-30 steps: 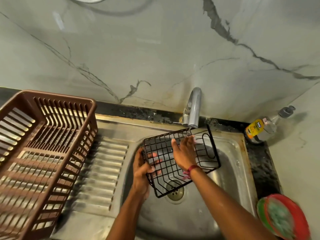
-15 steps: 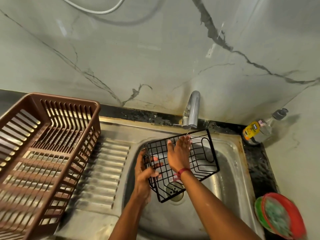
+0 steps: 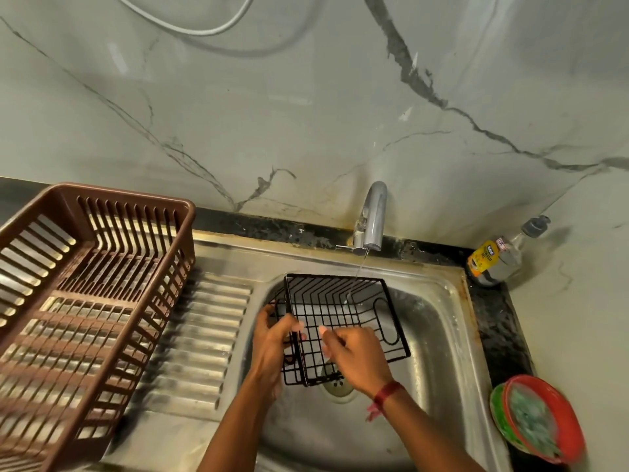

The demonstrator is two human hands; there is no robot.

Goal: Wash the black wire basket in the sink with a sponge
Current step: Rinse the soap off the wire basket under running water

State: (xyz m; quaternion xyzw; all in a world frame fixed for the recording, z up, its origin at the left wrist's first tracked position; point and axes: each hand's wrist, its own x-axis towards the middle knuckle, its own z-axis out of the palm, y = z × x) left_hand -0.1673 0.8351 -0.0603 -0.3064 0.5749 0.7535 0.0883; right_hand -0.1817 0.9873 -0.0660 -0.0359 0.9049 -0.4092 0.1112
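A head-worn camera looked down on a steel sink [image 3: 442, 335] set into a dark stone counter [image 3: 497, 321]. The black wire basket [image 3: 335, 303] was held tilted inside the basin, above the drain [image 3: 337, 388], with its open side facing the viewer. The left hand [image 3: 272, 338] gripped the basket's left edge, fingers curled round the wire. The right hand [image 3: 357, 356] lay over the basket's near right part with its fingers bent down onto the grid; whether they hooked the wires or only pressed on them could not be told. A red thread [image 3: 386, 395] circled that wrist.

A chrome tap [image 3: 372, 216] stood behind the basin, and a thin stream of water [image 3: 360, 270] fell from it onto the basket's far side. To the left, a ribbed draining board [image 3: 204, 335] joined the sink, and a large brown slatted plastic rack [image 3: 136, 195] sat on it, its right wall close to the left forearm. In the back right corner stood a pump bottle [image 3: 493, 260] with a yellow label. At the near right, on the counter, a red dish [image 3: 561, 413] held something green, too blurred to name. A grey-veined marble wall [image 3: 306, 114] rose behind, with a white hose [image 3: 211, 28] looping across its top.
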